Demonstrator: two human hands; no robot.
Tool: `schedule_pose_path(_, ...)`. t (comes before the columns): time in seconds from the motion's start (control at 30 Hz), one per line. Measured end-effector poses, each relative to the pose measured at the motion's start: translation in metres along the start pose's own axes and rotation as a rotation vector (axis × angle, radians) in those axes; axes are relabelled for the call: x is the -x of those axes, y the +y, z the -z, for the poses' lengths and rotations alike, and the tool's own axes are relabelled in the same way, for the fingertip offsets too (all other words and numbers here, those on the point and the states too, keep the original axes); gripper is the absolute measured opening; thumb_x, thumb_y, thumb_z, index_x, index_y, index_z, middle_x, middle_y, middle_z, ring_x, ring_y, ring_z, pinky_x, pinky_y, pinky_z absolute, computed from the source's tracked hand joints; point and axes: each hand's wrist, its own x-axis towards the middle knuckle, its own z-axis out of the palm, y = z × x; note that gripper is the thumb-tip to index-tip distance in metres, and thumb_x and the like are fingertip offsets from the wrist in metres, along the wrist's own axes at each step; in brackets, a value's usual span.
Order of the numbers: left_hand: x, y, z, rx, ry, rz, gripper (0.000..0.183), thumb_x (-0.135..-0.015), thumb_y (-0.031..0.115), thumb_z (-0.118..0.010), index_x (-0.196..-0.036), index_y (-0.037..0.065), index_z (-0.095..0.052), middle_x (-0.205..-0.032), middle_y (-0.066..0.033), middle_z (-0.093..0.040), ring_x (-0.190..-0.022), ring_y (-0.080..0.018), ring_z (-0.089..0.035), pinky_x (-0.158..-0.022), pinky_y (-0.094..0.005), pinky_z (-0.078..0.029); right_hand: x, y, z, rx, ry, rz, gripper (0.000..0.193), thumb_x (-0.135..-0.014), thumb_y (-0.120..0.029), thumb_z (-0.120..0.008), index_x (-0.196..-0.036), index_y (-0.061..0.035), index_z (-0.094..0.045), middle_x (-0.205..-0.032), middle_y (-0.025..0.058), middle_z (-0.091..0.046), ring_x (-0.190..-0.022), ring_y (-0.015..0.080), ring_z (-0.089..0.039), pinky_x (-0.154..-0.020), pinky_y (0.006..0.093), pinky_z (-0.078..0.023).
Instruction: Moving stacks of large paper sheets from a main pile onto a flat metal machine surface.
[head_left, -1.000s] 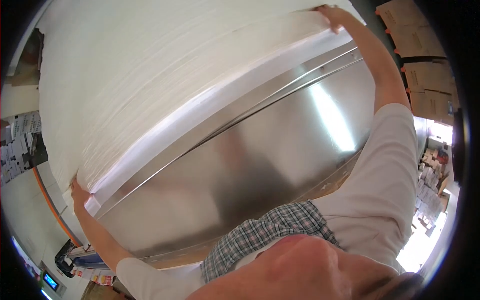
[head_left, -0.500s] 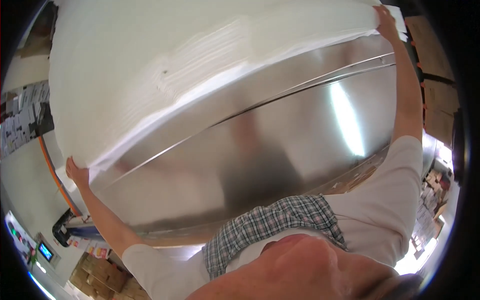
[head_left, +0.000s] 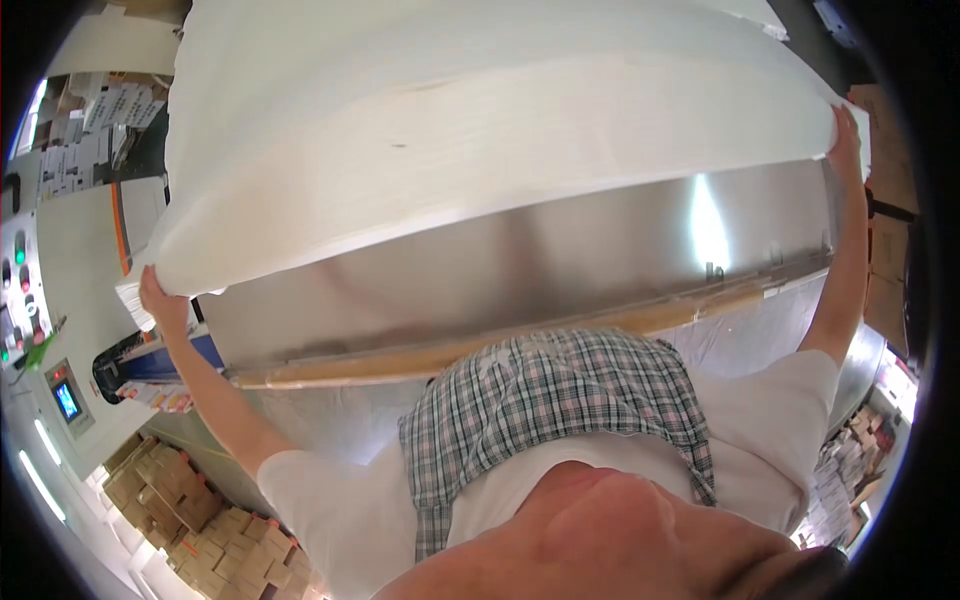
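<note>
A large, soft-looking white sheet (head_left: 450,130) stretches across the far part of the view, with its near edge hanging between my arms. At the sheet's left near corner, my left hand (head_left: 165,303) is closed on the edge, fingers curled over it. The right near corner is gripped by my right hand (head_left: 846,145), with that arm stretched well out. Below the sheet's edge shows a shiny metal surface (head_left: 480,268), with a lamp's reflection on its right side. How many layers my hands hold cannot be made out.
A wooden-looking strip (head_left: 400,368) runs along the metal's near edge, before my checked apron (head_left: 560,400). Left stand a control panel with buttons (head_left: 25,275) and a small screen (head_left: 66,398). Cardboard boxes (head_left: 225,545) are stacked lower left; more cartons (head_left: 885,260) stand right.
The sheet's near edge has come toward me and covers more of the metal. My right hand has moved nearer and outward; my left sits slightly higher in view. The whole view has shifted.
</note>
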Motion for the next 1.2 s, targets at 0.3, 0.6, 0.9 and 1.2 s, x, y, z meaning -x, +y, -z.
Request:
schedule_pose_path(0.3, 0.172, 0.044, 0.001, -0.043, -0.281, 0.181, 0.064, -0.057, 0.022, -0.07, -0.115, 0.009, -0.047, -0.123, -0.0141, -0.043, -0.115, -0.0333, -0.037, -0.099, -0.0459, -0.026, 0.159, -0.058, 0.016, 0.001, -0.27, -0.087, 0.059, -0.069, -0.004, -0.061, -0.122, -0.0204, -0.042, -0.134, 0.0121, -0.029, -0.123, 0.0325, -0.03, -0.101, 0.0453, -0.025)
schedule_pose_path(0.6, 0.193, 0.035, 0.0, -0.063, -0.524, 0.192, 0.062, -0.058, 0.019, -0.067, -0.116, 0.013, -0.047, -0.122, -0.0118, -0.044, -0.118, -0.0267, -0.036, -0.101, -0.0443, -0.021, 0.212, -0.069, 0.012, -0.007, -0.461, -0.071, 0.052, -0.071, 0.002, -0.051, -0.118, -0.0169, -0.044, -0.131, 0.0148, -0.032, -0.124, 0.0313, -0.029, -0.102, 0.043, -0.021)
schedule_pose_path(0.9, 0.059, 0.022, -0.047, -0.128, -1.522, 0.323, 0.091, -0.042, 0.001, -0.066, -0.128, 0.007, -0.037, -0.125, -0.0142, -0.043, -0.116, -0.0292, -0.042, -0.092, -0.0348, -0.04, 0.062, -0.07, -0.018, 0.047, -1.179, -0.066, 0.074, -0.051, 0.012, -0.064, -0.118, -0.0145, -0.045, -0.118, 0.0098, -0.047, -0.114, 0.0335, -0.041, -0.089, 0.0408, -0.042)
schedule_pose_path(1.2, 0.047, 0.039, -0.084, 0.198, -1.311, 0.251, 0.042, -0.07, -0.002, -0.041, -0.105, 0.011, -0.058, -0.091, -0.013, -0.063, -0.089, -0.0269, -0.058, -0.079, -0.0336, -0.044, 0.029, -0.052, -0.072, 0.124, -1.532, 0.087, 0.072, -0.037, 0.008, -0.074, -0.104, -0.0097, -0.058, -0.1, 0.0161, -0.059, -0.087, 0.032, -0.06, -0.065, 0.0403, -0.052)
